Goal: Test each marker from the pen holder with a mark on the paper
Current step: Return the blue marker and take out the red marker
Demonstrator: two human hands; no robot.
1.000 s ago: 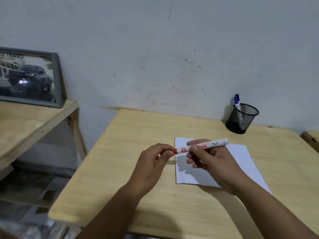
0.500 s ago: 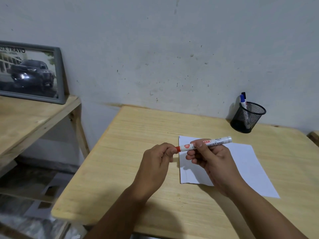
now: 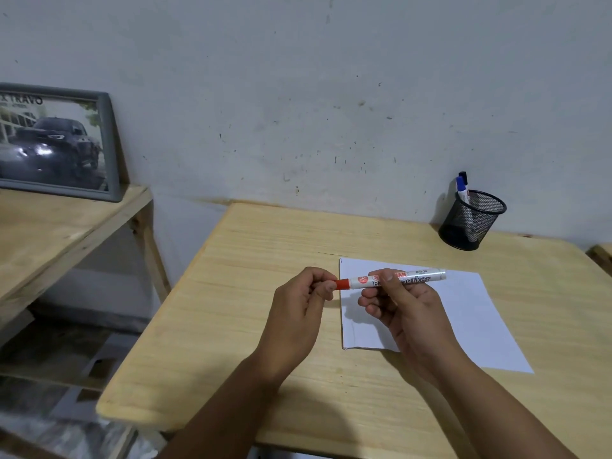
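The right hand grips a red marker by its barrel above the paper; the left hand pinches its cap. The paper looks unmarked, though it's partly hidden. Two markers wait in the holder beyond.

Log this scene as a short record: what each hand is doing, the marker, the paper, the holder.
left hand: pinching the red cap
right hand: gripping the marker barrel
marker: white, level, above the paper
paper: flat on the table, no clear marks visible
holder: black mesh, by the wall, holds a blue marker and a dark one
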